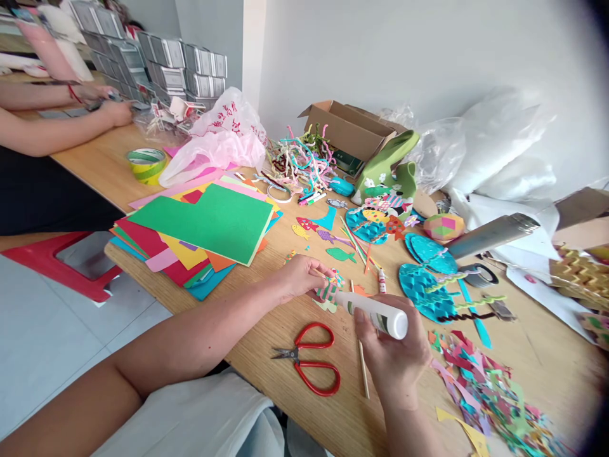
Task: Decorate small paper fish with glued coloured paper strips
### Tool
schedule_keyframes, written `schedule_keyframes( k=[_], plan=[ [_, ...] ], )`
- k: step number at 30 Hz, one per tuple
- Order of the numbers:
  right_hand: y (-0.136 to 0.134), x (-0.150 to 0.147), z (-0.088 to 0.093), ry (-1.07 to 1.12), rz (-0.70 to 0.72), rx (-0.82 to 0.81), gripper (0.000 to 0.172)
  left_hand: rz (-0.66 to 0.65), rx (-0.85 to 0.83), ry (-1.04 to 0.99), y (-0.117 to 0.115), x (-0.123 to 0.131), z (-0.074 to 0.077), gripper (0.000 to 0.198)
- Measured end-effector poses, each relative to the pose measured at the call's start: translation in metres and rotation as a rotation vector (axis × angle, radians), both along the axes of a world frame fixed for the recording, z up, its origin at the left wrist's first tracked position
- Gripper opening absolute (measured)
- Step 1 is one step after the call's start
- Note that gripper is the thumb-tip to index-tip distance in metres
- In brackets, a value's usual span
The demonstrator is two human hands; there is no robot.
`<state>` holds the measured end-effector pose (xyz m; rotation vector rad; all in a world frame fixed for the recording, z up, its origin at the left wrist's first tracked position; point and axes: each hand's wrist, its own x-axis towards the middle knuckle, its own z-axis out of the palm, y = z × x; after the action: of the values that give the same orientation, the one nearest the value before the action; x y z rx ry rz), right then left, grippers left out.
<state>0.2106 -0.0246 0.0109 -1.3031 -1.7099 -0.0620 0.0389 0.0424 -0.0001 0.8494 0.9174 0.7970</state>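
Note:
My left hand (302,277) pinches a small patterned paper cutout (328,291) in green, white and pink above the table. In my right hand (394,352) is a white glue bottle (375,312), tilted so that its nozzle end points at the cutout. Whether the nozzle touches the paper is hard to make out. Red-handled scissors (311,358) lie with blades apart below my hands, and a thin wooden stick (362,362) rests beside them. Beyond my hands are a green paper fish (340,254), a purple one (328,235) and a marker (382,280).
Stacked coloured paper (204,219) and a tape roll (146,166) lie left. Farther back are pipe cleaners (304,155) and a cardboard box (349,130). Blue discs (423,292) and paper scraps (495,387) occupy the right. Another person's hands (111,111) work at far left.

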Motion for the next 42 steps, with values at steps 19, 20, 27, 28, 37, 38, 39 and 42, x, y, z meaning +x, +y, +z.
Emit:
schedule_keyframes(
  k=[19, 20, 27, 28, 37, 38, 39, 42],
  plan=[
    [0.000, 0.000, 0.000, 0.054, -0.019, -0.071, 0.025, 0.000, 0.000, -0.032, 0.000, -0.002, -0.001, 0.020],
    [0.000, 0.000, 0.000, 0.061, -0.019, -0.066, 0.025, -0.002, -0.002, -0.033, 0.000, -0.002, -0.001, 0.020],
    [-0.001, 0.000, 0.001, 0.055, -0.031, -0.063, 0.025, 0.000, -0.008, -0.014, 0.000, 0.000, 0.001, 0.019],
    [-0.001, 0.000, 0.001, 0.053, -0.022, -0.075, 0.024, 0.005, -0.010, -0.011, 0.000, -0.001, 0.001, 0.019],
    [0.002, 0.008, -0.002, 0.176, -0.168, -0.025, 0.028, 0.017, -0.033, -0.021, 0.001, -0.003, 0.002, 0.017],
    [0.003, 0.008, -0.002, 0.182, -0.163, -0.019, 0.027, 0.017, -0.042, -0.023, 0.002, -0.003, 0.002, 0.016],
    [0.003, 0.008, -0.003, 0.187, -0.152, -0.019, 0.027, 0.016, -0.049, -0.028, 0.002, -0.004, 0.003, 0.015],
    [0.004, 0.009, -0.005, 0.202, -0.125, -0.023, 0.027, 0.006, -0.064, -0.049, 0.002, -0.004, 0.003, 0.014]
  ],
)
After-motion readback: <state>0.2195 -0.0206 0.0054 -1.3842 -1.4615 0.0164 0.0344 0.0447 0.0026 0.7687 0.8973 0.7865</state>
